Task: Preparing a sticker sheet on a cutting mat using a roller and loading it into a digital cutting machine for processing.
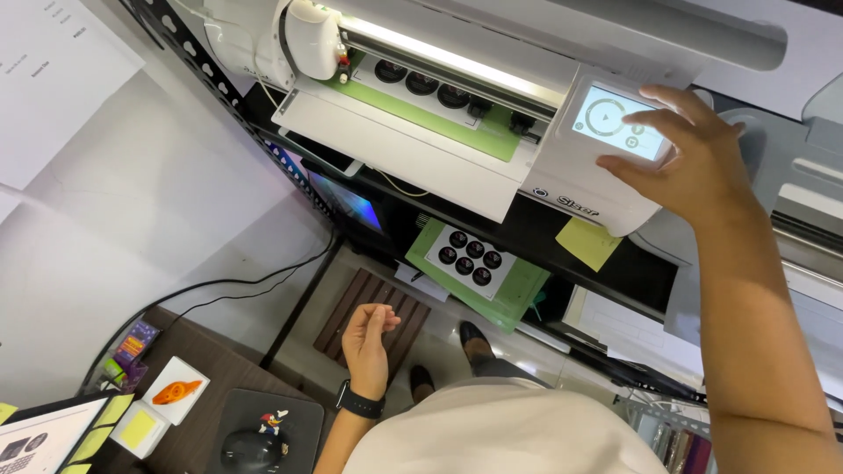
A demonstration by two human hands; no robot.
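My right hand (689, 154) reaches up to a white cutting machine (421, 149) on a black shelf, fingers spread over its small touch screen (619, 121), fingertips touching or just above the glass. A green cutting mat (457, 123) with round black stickers lies in the machine's feed slot. My left hand (367, 342), with a black watch on the wrist, hangs loosely curled at waist height and holds nothing. Below the shelf a second green mat (505, 294) carries a white sheet of several round black stickers (465, 254).
A yellow sticky note (588, 241) hangs on the shelf edge. At lower left a dark desk holds a black mouse (250, 448) on a grey pad, an orange tape dispenser (176, 391), yellow notes (138, 428) and a monitor corner. Cables run along the white wall.
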